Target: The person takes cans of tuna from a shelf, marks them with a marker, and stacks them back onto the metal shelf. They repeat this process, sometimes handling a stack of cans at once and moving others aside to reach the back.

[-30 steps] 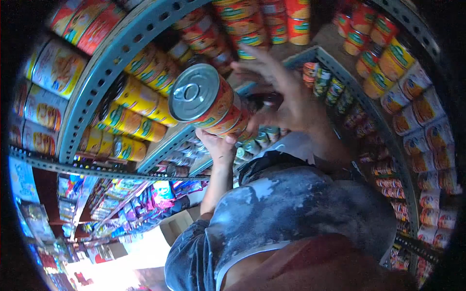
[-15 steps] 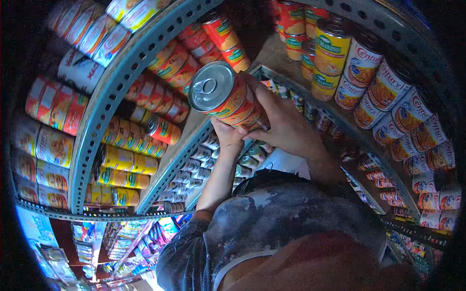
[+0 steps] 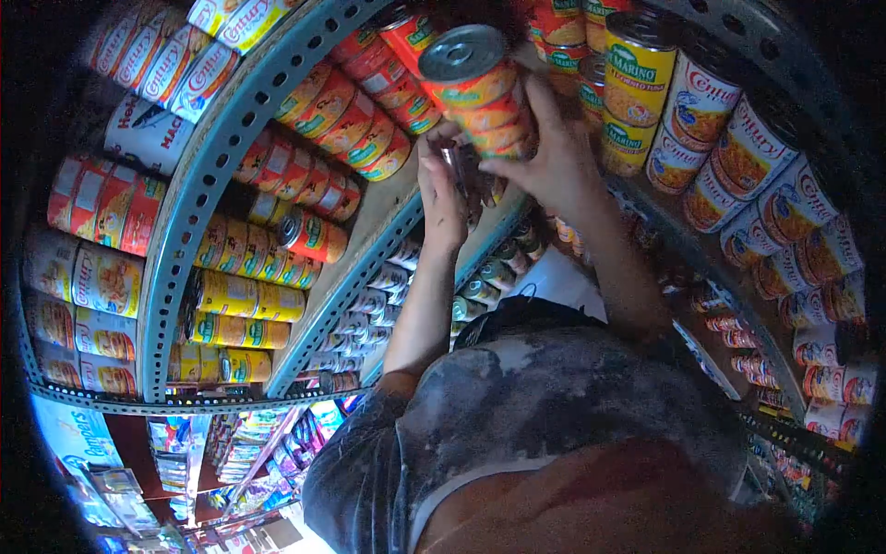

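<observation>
A red and orange can (image 3: 484, 106) with a silver lid is raised in front of me, its side smeared by motion. My right hand (image 3: 558, 152) is closed on the can's right side and base. Just below it to the left, my left hand (image 3: 441, 198) has curled, cupped fingers, apart from the can. Between its thumb and shaded fingers is a dark reddish shape (image 3: 471, 180) with a shiny edge, which I cannot make out. Rows of similar red cans (image 3: 346, 125) lie on the shelf to the left.
Yellow cans (image 3: 632, 88) and white Century cans (image 3: 743, 166) stand stacked at the right. Perforated metal shelf edges (image 3: 198, 175) curve across the left. More cans fill lower shelves, and colourful packets (image 3: 249, 452) hang at the lower left.
The can has moved up and to the right, carried in my right hand. My left hand has come away from the can's underside.
</observation>
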Demonstrator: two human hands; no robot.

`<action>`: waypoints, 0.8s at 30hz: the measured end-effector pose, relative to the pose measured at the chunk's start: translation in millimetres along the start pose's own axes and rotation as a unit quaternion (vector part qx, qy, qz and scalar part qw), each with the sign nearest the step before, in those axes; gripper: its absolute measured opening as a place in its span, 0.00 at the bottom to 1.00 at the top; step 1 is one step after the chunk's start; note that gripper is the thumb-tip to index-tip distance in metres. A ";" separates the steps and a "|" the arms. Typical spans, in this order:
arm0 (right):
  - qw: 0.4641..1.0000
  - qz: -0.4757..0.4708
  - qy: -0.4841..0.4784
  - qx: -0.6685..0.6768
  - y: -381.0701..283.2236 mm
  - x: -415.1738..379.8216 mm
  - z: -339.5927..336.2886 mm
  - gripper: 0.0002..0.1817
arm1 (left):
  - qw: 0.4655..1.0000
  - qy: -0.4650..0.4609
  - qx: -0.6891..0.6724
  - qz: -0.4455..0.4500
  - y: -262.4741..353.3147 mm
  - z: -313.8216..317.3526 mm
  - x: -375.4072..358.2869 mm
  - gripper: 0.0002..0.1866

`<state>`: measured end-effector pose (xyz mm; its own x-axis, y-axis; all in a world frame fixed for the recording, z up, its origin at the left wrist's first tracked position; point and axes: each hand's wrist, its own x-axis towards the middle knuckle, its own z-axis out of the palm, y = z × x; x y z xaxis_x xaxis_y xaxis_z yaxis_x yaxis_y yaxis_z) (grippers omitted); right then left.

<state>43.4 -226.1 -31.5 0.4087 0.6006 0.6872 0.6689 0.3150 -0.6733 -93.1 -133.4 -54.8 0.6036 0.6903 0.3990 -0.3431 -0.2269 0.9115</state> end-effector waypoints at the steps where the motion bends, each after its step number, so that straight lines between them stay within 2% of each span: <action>1: 1.000 0.010 0.013 0.004 -2.7 2.5 1.4 0.53 | 0.999 0.014 0.003 0.037 -3.5 1.8 3.3 0.50; 4: 0.998 0.001 0.053 -0.037 9.5 13.2 11.6 0.53 | 0.999 0.009 0.004 0.031 7.8 -9.7 -6.1 0.51; 5: 0.996 -0.033 0.077 -0.039 15.4 17.6 16.5 0.54 | 1.000 0.025 0.007 0.017 15.4 -9.2 -10.8 0.53; 7: 0.994 -0.024 0.085 -0.059 18.6 22.9 19.5 0.53 | 0.999 0.035 -0.017 0.020 22.6 -13.0 -17.3 0.54; 8: 0.993 -0.015 0.094 -0.076 18.5 26.7 21.0 0.53 | 0.998 0.045 -0.039 0.022 24.1 -15.5 -20.6 0.56; 9: 0.981 -0.050 0.131 -0.133 22.8 31.9 25.7 0.54 | 0.998 0.044 -0.046 0.023 24.9 -19.0 -23.3 0.56; 13: 0.974 -0.043 0.132 -0.180 36.5 47.3 34.2 0.55 | 0.996 0.028 -0.079 0.039 28.4 -30.9 -31.1 0.59; 16: 0.957 -0.102 0.178 -0.203 48.7 57.9 40.4 0.57 | 0.994 0.032 -0.090 0.049 34.9 -37.5 -36.8 0.59; 18: 0.979 -0.009 0.140 -0.148 49.4 61.8 42.6 0.58 | 0.994 0.031 -0.091 0.057 39.9 -42.6 -39.9 0.59; 20: 0.983 -0.006 0.133 -0.127 46.2 64.4 45.3 0.57 | 0.995 0.012 -0.081 0.059 43.4 -48.7 -43.5 0.60; 24: 0.974 -0.024 0.149 -0.170 62.5 77.4 54.0 0.54 | 0.993 0.011 -0.100 0.065 46.8 -59.4 -51.6 0.60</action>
<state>83.4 -120.3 -35.1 0.4999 0.3350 0.7987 0.8380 0.0458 -0.5438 -183.0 -138.8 -38.6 0.5300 0.6786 0.5085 -0.5548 -0.1760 0.8131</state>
